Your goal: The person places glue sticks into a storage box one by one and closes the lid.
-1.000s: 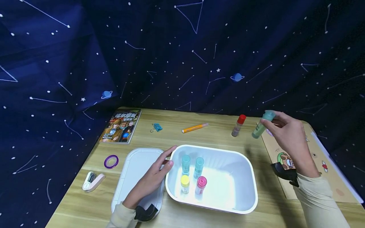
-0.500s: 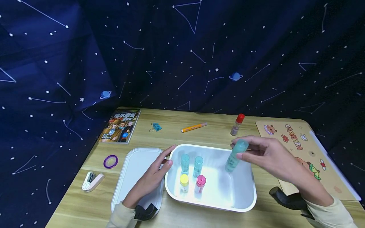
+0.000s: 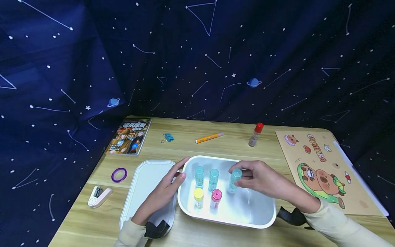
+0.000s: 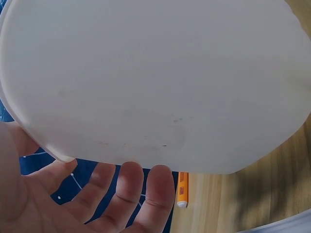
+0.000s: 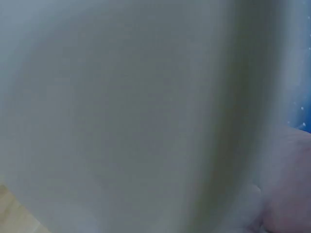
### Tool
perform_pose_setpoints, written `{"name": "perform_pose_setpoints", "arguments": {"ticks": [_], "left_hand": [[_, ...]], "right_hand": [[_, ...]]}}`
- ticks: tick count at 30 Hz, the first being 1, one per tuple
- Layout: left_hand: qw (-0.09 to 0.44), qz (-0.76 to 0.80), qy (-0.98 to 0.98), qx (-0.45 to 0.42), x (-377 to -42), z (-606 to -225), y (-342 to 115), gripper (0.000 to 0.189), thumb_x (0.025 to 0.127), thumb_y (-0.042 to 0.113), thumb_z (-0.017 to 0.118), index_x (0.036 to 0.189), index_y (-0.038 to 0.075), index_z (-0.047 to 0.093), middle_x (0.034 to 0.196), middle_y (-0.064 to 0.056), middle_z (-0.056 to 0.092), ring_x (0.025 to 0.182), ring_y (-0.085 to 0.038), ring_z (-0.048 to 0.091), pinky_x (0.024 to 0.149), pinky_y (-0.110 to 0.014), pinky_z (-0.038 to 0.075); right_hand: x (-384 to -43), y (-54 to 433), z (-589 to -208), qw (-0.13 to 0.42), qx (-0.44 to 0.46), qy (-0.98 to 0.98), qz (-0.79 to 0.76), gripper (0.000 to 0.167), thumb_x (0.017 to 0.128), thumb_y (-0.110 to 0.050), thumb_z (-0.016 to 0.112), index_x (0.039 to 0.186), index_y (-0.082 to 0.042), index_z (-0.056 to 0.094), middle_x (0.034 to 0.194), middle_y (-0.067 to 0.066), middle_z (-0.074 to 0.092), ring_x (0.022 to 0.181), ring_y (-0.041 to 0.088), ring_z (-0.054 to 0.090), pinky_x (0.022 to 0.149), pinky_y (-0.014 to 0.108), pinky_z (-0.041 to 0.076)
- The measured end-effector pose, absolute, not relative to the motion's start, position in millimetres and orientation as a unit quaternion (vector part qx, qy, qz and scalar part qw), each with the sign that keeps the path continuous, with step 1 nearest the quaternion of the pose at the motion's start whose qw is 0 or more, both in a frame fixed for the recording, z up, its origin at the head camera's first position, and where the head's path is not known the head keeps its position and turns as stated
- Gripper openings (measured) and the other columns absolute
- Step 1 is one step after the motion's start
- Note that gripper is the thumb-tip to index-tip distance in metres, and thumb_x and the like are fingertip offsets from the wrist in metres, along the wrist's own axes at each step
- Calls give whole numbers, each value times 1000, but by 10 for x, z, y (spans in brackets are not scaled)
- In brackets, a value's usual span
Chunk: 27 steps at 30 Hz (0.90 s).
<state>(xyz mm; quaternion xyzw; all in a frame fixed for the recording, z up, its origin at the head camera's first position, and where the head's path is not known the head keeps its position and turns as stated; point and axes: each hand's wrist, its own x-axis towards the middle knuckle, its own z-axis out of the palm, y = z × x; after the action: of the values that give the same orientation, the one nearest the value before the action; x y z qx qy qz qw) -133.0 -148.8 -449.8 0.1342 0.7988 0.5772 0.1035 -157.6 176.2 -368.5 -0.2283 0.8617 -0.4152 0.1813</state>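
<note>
My right hand holds a small teal bottle upright inside the white plastic bin, thumb on one side and fingers on the other. Left of it in the bin stand two similar teal bottles, one nearer and one farther left. In front of these are a yellow-capped bottle and a pink-capped bottle. My left hand touches the bin's left side with fairly straight fingers; the left wrist view shows its fingertips along the wall. The right wrist view is mostly blocked by a blurred pale surface.
A red-capped bottle stands behind the bin. An orange marker, blue binder clip and magazine lie at the back. A white lid, purple tape ring and stapler are left; a capybara folder is right.
My right hand has carried the teal bottle from the back right of the table leftward into the bin, beside the other teal ones. The left hand stays at the bin's left side.
</note>
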Motion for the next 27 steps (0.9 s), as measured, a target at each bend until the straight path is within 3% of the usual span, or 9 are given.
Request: {"name": "perform_pose_setpoints", "arguments": {"ticks": [10, 19, 27], "left_hand": [[101, 577, 800, 133, -1327, -4478, -1484, 53, 113, 32, 42, 164, 30, 30, 161, -9, 43, 130, -30, 57, 98, -42, 51], [104, 578, 798, 136, -1320, -4481, -1492, 53, 113, 33, 42, 164, 31, 28, 164, -8, 39, 132, -32, 56, 100, -42, 50], [104, 580, 796, 141, -1326, -4488, -1492, 53, 113, 32, 42, 164, 30, 28, 163, -9, 41, 131, -32, 57, 98, -41, 52]], "right_hand": [[-1605, 1724, -3792, 210, -230, 862, -399, 31, 88, -4, 80, 118, -6, 71, 130, 19, 67, 115, 30, 71, 90, 38, 59], [-1610, 1711, -3835, 225, -223, 861, -398, 30, 88, -1, 78, 117, -5, 71, 125, 15, 67, 100, 18, 69, 84, 31, 61], [-1600, 1721, -3830, 215, -228, 868, -385, 30, 87, -1, 79, 116, -5, 71, 126, 16, 67, 104, 20, 70, 89, 38, 60]]}}
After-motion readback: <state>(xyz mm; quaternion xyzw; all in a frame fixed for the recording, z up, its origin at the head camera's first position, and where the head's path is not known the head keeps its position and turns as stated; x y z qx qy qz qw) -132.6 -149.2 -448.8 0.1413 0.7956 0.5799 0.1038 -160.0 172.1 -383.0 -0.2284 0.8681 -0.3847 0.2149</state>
